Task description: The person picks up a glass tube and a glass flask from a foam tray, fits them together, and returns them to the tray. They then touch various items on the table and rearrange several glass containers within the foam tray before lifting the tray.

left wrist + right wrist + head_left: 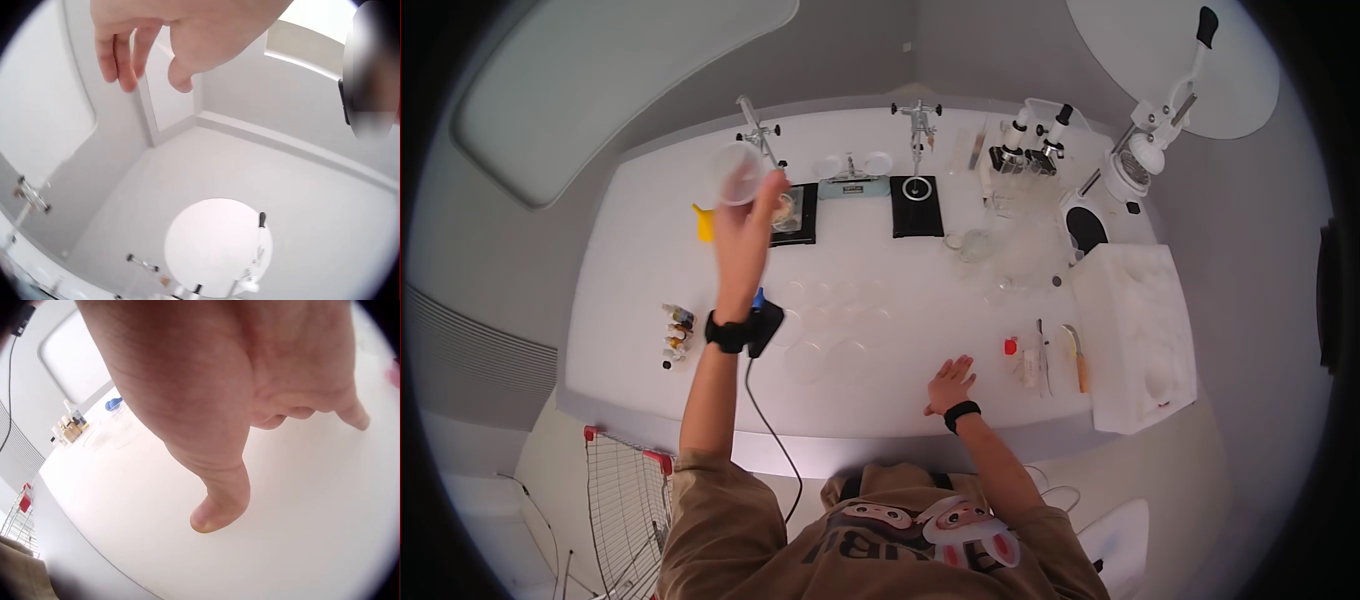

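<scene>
In the head view the left hand (745, 235) is raised over the back left of the table, holding a clear round dish (736, 172) at its fingers. The left wrist view has this hand (181, 37) at the top, fingers bent and thumb apart; the dish is hard to make out there. The right hand (950, 386) rests on the white table near its front edge, fingers spread and holding nothing. From the right wrist, that hand (231, 394) shows its thumb and fingertips down at the tabletop.
Faint clear dishes (847, 357) lie mid-table, with small bottles (678, 335) at the left. Behind stand a balance (854, 188), clamp stands and microscopes (1043, 152). A white foam box (1135, 340), a knife (1082, 372) and a red cap (1010, 346) are right.
</scene>
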`<action>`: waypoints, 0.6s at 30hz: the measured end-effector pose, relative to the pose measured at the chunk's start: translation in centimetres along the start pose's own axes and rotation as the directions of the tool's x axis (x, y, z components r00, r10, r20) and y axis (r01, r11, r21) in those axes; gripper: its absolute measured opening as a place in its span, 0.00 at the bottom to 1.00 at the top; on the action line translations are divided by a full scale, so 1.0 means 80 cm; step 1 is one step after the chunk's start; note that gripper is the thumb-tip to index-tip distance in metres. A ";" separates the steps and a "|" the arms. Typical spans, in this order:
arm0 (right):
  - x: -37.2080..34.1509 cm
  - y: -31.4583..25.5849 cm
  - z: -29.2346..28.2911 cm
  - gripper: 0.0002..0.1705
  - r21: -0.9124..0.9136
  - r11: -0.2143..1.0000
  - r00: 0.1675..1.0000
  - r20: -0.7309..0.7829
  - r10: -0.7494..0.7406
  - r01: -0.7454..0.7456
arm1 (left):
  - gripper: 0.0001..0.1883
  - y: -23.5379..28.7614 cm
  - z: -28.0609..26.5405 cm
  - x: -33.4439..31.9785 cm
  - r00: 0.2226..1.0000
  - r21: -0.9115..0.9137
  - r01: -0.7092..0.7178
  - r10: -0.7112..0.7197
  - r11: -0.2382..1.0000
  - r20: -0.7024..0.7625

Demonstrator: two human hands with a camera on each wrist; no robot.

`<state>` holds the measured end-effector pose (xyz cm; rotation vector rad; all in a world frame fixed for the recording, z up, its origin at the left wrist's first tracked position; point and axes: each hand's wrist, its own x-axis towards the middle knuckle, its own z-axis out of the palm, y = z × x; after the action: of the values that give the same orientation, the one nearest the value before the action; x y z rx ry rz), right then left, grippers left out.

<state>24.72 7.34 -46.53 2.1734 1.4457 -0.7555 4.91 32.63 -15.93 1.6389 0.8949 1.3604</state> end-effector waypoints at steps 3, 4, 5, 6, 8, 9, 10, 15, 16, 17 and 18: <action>0.004 -0.003 0.003 0.78 -0.008 1.000 0.999 -0.040 0.020 -0.020 | 0.26 -0.046 0.062 0.001 0.959 -0.008 0.163 -0.157 0.987 0.235; 0.003 -0.003 0.005 0.78 -0.001 1.000 0.999 -0.036 0.031 -0.031 | 0.28 -0.065 0.084 0.001 0.892 -0.106 0.358 -0.306 0.928 0.334; 0.003 -0.003 0.007 0.78 -0.014 0.999 0.998 -0.053 0.031 -0.032 | 0.30 -0.088 0.104 0.003 0.788 -0.175 0.542 -0.425 0.822 0.445; 0.005 -0.003 0.008 0.77 -0.026 0.999 0.997 -0.071 0.032 -0.033 | 0.31 -0.116 0.120 0.010 0.702 -0.108 0.619 -0.486 0.778 0.520; 0.003 -0.004 0.007 0.75 -0.009 0.999 0.995 -0.095 0.033 -0.034 | 0.33 -0.170 0.153 0.017 0.655 -0.094 0.673 -0.532 0.734 0.537; 0.001 -0.003 0.009 0.73 -0.008 1.000 0.993 -0.118 0.022 -0.023 | 0.33 -0.193 0.165 0.018 0.647 -0.093 0.678 -0.532 0.730 0.547; 0.001 -0.003 0.010 0.73 -0.006 0.999 0.993 -0.117 0.034 -0.035 | 0.31 -0.214 0.176 0.022 0.639 -0.156 0.719 -0.556 0.677 0.531; 0.004 -0.007 0.024 0.60 -0.023 0.999 0.976 -0.214 0.042 -0.048 | 0.21 -0.243 0.203 0.048 0.635 -0.340 0.760 -0.519 0.554 0.572; 0.005 -0.006 0.026 0.56 -0.026 0.999 0.968 -0.248 0.036 -0.044 | 0.21 -0.247 0.206 0.052 0.627 -0.336 0.766 -0.522 0.548 0.578; 0.004 -0.006 0.022 0.56 -0.025 0.999 0.969 -0.242 0.040 -0.048 | 0.19 -0.250 0.209 0.058 0.645 -0.322 0.745 -0.510 0.584 0.569; 0.001 -0.005 0.019 0.52 -0.023 0.999 0.970 -0.240 0.026 -0.033 | 0.17 -0.252 0.211 0.063 0.664 -0.309 0.723 -0.497 0.618 0.558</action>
<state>24.08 6.60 -47.76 2.3237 1.5240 -0.4714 21.87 43.25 -33.72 0.9760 0.6637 0.6108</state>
